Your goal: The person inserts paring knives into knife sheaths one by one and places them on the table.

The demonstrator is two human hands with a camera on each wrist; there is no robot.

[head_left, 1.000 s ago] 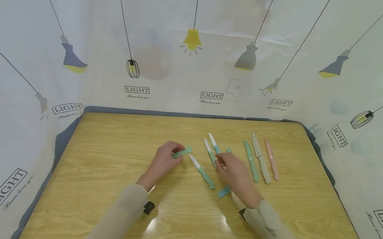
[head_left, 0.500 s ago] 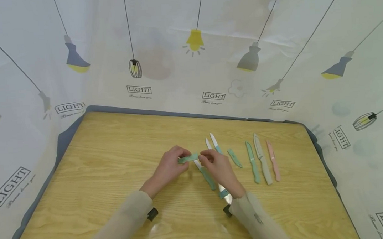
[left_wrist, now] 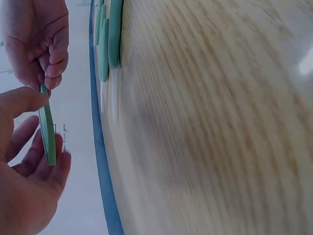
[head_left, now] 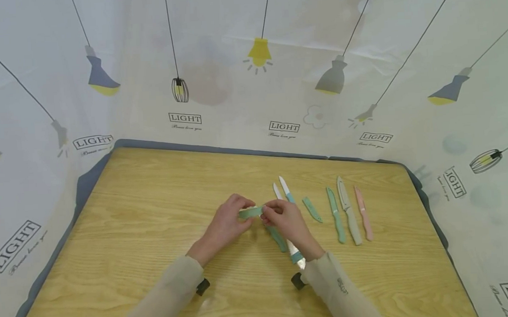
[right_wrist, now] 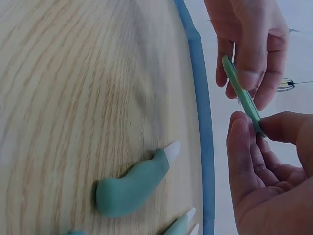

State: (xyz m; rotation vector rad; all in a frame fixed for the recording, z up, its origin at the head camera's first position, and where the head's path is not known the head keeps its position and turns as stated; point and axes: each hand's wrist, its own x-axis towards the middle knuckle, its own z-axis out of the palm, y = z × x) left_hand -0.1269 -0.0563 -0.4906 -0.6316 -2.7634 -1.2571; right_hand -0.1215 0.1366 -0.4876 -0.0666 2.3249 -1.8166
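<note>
A small green knife sheath point(head_left: 249, 212) is held just above the table, between both hands. My left hand point(head_left: 229, 223) pinches one end with thumb and fingers. At the other end, my right hand point(head_left: 290, 223) grips it between thumb and fingertips, also plain in the right wrist view. Below the hands lies a green-handled knife point(head_left: 277, 239), its white blade mostly hidden by the right hand in the head view. A bit farther back are a second green-handled knife point(head_left: 276, 190) and a blue-handled knife point(head_left: 288, 195), both partly covered. In the left wrist view the sheath point(left_wrist: 47, 127) appears nearly edge-on.
Another green sheath point(head_left: 312, 210) rests right of the hands, and a blue sheath point(head_left: 297, 257) lies by the right wrist. Farther right, a green knife point(head_left: 336, 216), a beige knife point(head_left: 349, 216) and a pink knife point(head_left: 363, 214) lie side by side on the wooden table point(head_left: 161, 181).
My right hand has come left from beside the blue-handled knife and the other sheath, and now grips the free end of the green sheath. The left hand has shifted slightly right.
</note>
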